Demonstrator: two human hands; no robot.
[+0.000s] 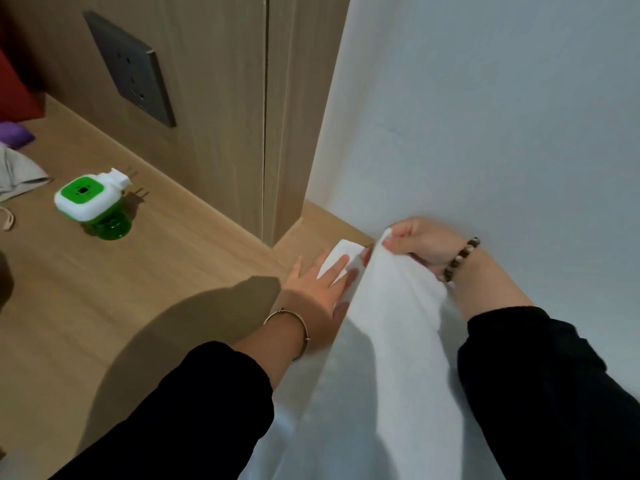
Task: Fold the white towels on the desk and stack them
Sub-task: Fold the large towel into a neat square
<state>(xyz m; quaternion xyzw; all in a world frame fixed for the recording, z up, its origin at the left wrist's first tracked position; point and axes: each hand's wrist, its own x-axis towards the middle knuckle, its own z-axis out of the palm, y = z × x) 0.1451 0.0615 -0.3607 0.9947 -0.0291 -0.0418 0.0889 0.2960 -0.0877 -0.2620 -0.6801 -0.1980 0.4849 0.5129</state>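
A white towel [381, 341] hangs in a long drape from the desk's far right corner down toward me. My right hand [419, 247] pinches its top corner close to the white wall. My left hand [311, 282] lies flat with straight fingers on the desk, touching the towel's other corner [341, 258], which lies on the wood. Part of the left hand's fingers is hidden behind the raised cloth. Both forearms wear black sleeves and a bracelet each.
The wooden desk [156, 271] carries a green and white plug-in device [91, 202] at the left, grey cloth [17, 174] and a purple item [15, 133] at the far left edge. A dark wall socket [133, 71] sits on the wood panel behind. A white wall [485, 116] bounds the right.
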